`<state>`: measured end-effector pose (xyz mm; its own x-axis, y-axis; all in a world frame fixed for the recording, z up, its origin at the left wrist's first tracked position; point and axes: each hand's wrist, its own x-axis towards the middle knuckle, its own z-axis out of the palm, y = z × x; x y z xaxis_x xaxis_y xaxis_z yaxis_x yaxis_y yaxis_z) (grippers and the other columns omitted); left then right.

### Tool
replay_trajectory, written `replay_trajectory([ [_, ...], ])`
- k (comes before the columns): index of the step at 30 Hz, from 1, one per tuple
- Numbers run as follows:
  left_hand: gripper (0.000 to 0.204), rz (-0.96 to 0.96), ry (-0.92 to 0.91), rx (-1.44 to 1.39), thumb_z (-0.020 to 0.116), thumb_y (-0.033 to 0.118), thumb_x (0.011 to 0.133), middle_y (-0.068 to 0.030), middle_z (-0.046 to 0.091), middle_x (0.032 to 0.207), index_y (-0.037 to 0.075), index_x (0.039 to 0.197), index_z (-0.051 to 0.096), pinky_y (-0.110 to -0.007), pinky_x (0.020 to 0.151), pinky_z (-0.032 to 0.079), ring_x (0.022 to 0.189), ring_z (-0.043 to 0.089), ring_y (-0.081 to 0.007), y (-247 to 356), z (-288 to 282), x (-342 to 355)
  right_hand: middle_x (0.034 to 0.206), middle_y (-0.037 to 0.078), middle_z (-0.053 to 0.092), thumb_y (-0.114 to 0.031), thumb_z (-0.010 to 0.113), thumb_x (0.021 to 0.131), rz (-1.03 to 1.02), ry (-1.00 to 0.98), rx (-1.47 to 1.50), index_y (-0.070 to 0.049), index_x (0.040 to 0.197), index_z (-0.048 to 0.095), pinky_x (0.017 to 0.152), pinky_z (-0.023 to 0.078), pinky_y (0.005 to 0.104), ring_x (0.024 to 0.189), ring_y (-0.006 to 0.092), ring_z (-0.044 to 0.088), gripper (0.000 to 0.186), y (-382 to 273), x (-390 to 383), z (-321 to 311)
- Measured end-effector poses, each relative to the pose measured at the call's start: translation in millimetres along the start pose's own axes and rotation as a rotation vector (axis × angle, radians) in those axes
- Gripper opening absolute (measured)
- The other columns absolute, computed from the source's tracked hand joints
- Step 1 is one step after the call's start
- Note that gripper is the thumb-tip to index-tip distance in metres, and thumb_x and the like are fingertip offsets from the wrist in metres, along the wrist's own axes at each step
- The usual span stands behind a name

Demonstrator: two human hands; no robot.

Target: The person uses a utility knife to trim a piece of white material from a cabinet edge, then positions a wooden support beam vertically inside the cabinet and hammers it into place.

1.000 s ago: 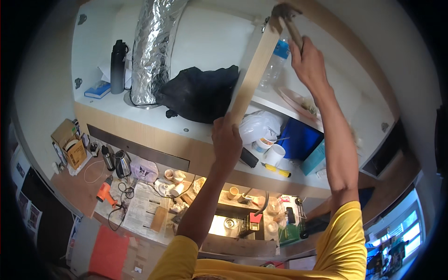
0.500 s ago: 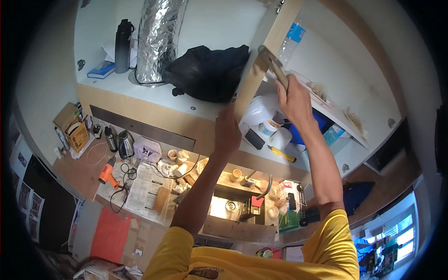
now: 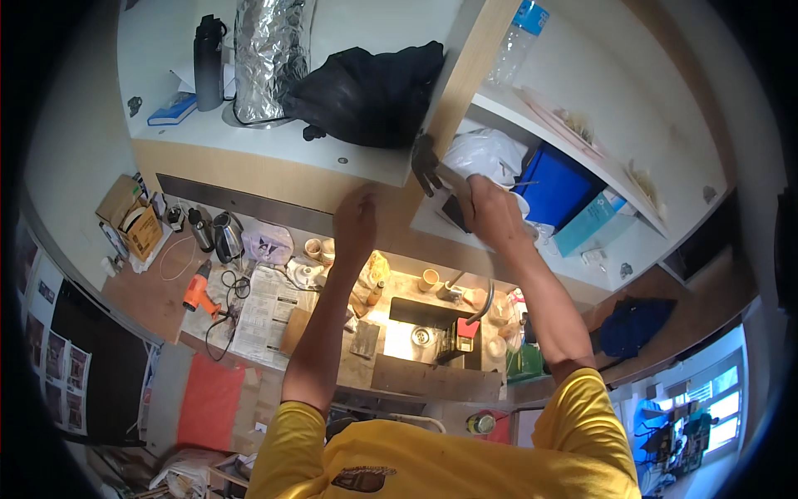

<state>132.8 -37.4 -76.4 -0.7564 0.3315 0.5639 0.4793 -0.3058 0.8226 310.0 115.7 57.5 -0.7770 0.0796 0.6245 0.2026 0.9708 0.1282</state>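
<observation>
My right hand (image 3: 490,212) grips the handle of a claw hammer (image 3: 426,165). The dark hammer head is at the lower end of the cabinet's upright wooden divider (image 3: 467,87). Over the pale wooden lower front of the cabinet (image 3: 258,170), my left hand (image 3: 357,220) is raised with its fingers curled in. Whatever it may hold is too small or hidden to make out. A black bag (image 3: 366,96) lies on the shelf left of the divider. To the right, a white plastic bag (image 3: 486,156) and a blue bin (image 3: 553,191) sit on the lower shelf.
Below is a counter with a sink (image 3: 422,337), a tap (image 3: 485,303), an orange heat gun (image 3: 199,289), a kettle (image 3: 227,236) and several cups. A foil duct (image 3: 270,66) and a black bottle (image 3: 209,62) stand in the left cabinet.
The hammer and my right hand have come down and left, from higher on the divider to its lower end. My left hand has moved left, away from the divider. The view has shifted slightly.
</observation>
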Motion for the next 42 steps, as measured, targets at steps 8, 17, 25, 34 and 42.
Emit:
replay_trajectory([
  [8,0.029,0.049,-0.021,0.062,0.062,0.007,0.095,-0.0141,0.071,0.104,0.001,0.124,0.066,-0.035,0.08,0.055,0.092,0.069,-0.0235,4.5,-25.9,-7.3,0.077,0.02,0.064,-0.024,0.066,0.093,0.061,-0.063,0.12,-0.005,0.097,0.056,0.066,0.053,0.0521,0.077,0.0432,0.067,0.021,13.6,-30.9,27.4],
  [17,0.034,0.132,-0.061,0.143,0.068,0.013,0.094,-0.0157,0.068,0.102,-0.001,0.125,0.065,-0.034,0.083,0.053,0.092,0.067,-0.0249,34.5,9.8,13.2,0.08,0.017,0.064,-0.026,0.06,0.098,0.002,0.159,0.096,-0.004,0.092,0.054,0.059,0.052,0.0509,0.069,0.0421,0.065,0.023,25.0,19.6,-31.8],
  [25,0.051,0.233,-0.093,0.188,0.08,0.02,0.087,-0.0104,0.061,0.096,-0.001,0.13,0.062,-0.033,0.074,0.049,0.081,0.058,-0.0212,54.7,49.6,69.9,0.077,0.019,0.064,-0.029,0.06,0.098,0.061,0.168,0.066,-0.004,0.092,0.055,0.063,0.052,0.0527,0.071,0.0424,0.065,0.026,17.8,39.7,-64.6],
  [34,0.063,0.21,-0.163,0.167,0.083,0.009,0.08,-0.0131,0.058,0.101,0.002,0.137,0.057,-0.035,0.08,0.05,0.086,0.058,-0.0243,39.7,53.2,62.5,0.074,0.023,0.065,-0.028,0.058,0.099,-0.006,0.365,0.008,-0.004,0.097,0.055,0.062,0.052,0.0533,0.074,0.046,0.065,0.025,47.0,92.6,-100.3],
  [42,0.07,0.297,-0.247,0.459,0.08,0.011,0.077,-0.0139,0.065,0.087,0.007,0.141,0.052,-0.045,0.071,0.051,0.079,0.064,-0.0355,48.1,26.9,71.9,0.083,0.025,0.065,-0.032,0.061,0.097,-0.076,0.362,-0.125,0.0,0.103,0.059,0.068,0.054,0.0518,0.079,0.0429,0.066,0.033,25.6,115.1,-106.3],
])
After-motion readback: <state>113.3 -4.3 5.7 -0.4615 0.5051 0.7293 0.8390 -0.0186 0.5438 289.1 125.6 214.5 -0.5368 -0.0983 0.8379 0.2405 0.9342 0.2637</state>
